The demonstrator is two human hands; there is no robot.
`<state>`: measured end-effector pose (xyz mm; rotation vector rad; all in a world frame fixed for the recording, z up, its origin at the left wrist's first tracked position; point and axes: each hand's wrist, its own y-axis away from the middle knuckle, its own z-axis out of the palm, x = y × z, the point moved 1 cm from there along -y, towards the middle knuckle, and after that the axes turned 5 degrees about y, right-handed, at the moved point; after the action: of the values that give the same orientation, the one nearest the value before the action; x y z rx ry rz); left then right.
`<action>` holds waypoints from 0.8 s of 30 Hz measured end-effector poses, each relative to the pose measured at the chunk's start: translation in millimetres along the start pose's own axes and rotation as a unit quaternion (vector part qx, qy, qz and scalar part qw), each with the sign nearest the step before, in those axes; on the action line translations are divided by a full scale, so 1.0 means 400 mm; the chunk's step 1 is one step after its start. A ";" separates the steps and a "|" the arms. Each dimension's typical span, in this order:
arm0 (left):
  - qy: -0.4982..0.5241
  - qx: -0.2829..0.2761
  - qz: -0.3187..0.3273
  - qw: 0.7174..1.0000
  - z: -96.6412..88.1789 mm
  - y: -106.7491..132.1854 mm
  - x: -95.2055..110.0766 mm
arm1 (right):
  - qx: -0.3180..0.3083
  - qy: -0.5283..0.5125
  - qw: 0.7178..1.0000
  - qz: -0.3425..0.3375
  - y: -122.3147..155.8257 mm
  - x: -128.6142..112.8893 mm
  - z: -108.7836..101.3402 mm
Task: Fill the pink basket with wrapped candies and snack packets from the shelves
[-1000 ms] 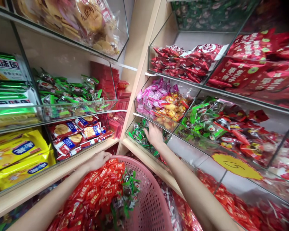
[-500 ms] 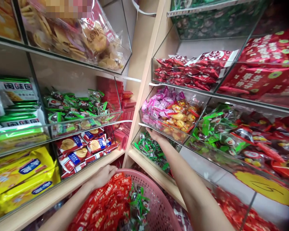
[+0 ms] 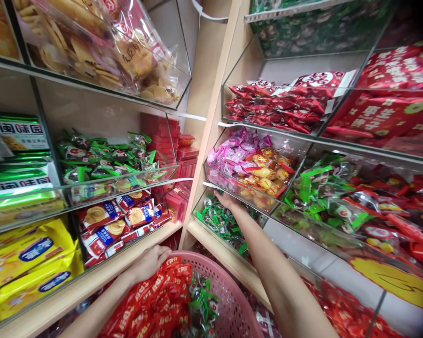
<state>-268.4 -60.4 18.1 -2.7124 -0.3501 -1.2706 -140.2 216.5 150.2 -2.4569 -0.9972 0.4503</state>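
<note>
My left hand [image 3: 153,262] is closed over the far left rim of a pink perforated plastic basket [image 3: 229,281]. In the basket lie a heap of red packets [image 3: 158,300] with pale lettering and several clear-wrapped candies with green ends [image 3: 202,300]. My right hand [image 3: 226,201] reaches into the low clear bin at the right of the corner, above a pile of green-and-clear wrapped candies [image 3: 218,218]. Its fingers are curled, partly hidden under the shelf edge, and a bit of dark green wrapper shows between them.
A wooden corner post [image 3: 197,164] parts two banks of clear bins. Left are yellow packets [image 3: 31,267], red-and-blue biscuit packs [image 3: 105,216] and green-ended candies [image 3: 102,155]. Right are purple wrapped candies [image 3: 232,155], red bags [image 3: 285,101] and a yellow price tag [image 3: 395,284].
My right hand has shifted slightly down and its fingers have curled, with green wrapper now showing at them. My left hand stays on the basket rim. The view has shifted a little.
</note>
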 end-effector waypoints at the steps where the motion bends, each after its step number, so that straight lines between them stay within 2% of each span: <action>1: 0.000 0.001 -0.001 1.000 0.000 -0.001 0.001 | -0.009 0.000 1.000 0.005 0.004 0.002 0.000; 5: -0.005 0.001 0.004 1.000 0.001 -0.005 0.000 | -0.040 0.001 0.999 0.023 0.019 0.003 -0.004; 10: -0.014 0.001 0.009 1.000 0.002 -0.007 -0.005 | -0.036 0.013 0.999 0.023 0.041 -0.014 -0.016; 21: -0.010 -0.003 0.008 1.000 0.000 -0.005 0.001 | 0.006 0.046 0.996 -0.071 0.156 -0.080 -0.069; 24: -0.003 -0.003 0.025 1.000 0.001 -0.006 -0.005 | 0.019 0.060 0.993 -0.100 0.177 -0.087 -0.075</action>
<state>-269.9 -58.1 16.4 -2.7125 -0.2778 -1.2517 -110.0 137.9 143.3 -2.2902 -1.1584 0.2490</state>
